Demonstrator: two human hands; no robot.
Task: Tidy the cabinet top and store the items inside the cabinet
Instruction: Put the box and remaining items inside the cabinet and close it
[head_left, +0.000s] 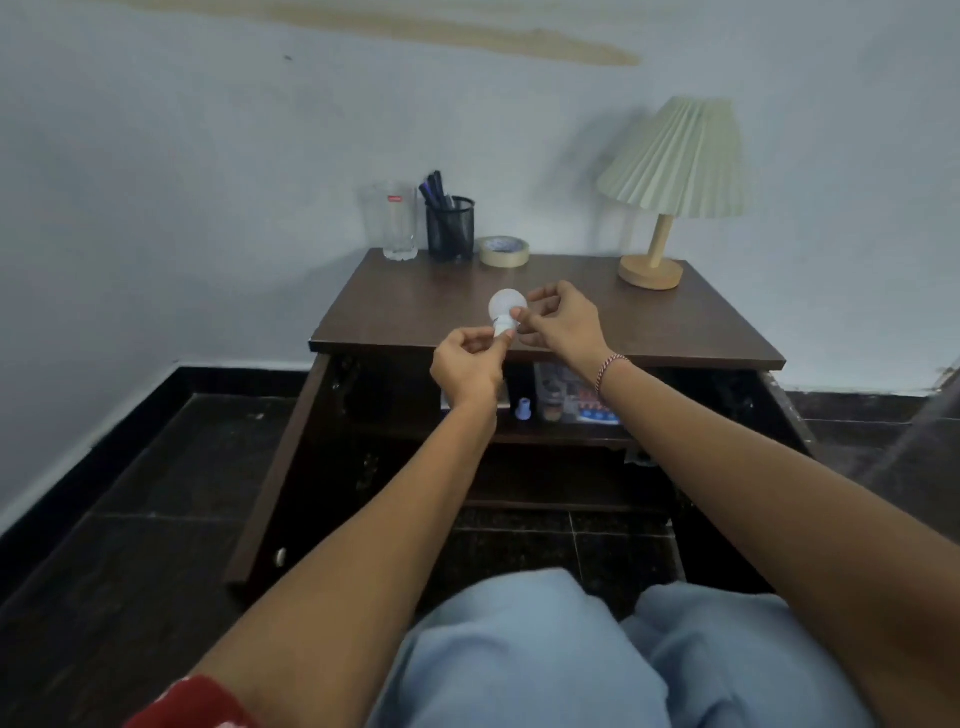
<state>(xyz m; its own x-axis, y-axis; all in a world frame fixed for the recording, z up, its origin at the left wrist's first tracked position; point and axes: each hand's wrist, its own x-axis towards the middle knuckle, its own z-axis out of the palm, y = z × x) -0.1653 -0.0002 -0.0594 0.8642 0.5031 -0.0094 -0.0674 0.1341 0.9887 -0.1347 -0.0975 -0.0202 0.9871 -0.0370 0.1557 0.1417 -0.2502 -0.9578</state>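
A white light bulb (505, 307) hovers just above the front edge of the dark wooden cabinet top (623, 322). My left hand (467, 364) pinches its base from below. My right hand (561, 322) pinches the bulb's neck from the right with thumb and forefinger. Both cabinet doors stand open, the left door (275, 467) swung wide. On the inner shelf (545, 431) sit a small white socket piece (523, 410) and a printed packet (566, 395), partly hidden by my wrists.
At the back of the top stand a clear glass (397, 221), a black mesh pen holder (450, 226) with pens, and a roll of masking tape (504, 251). A pleated table lamp (670, 192) occupies the back right corner. My knees are at the bottom.
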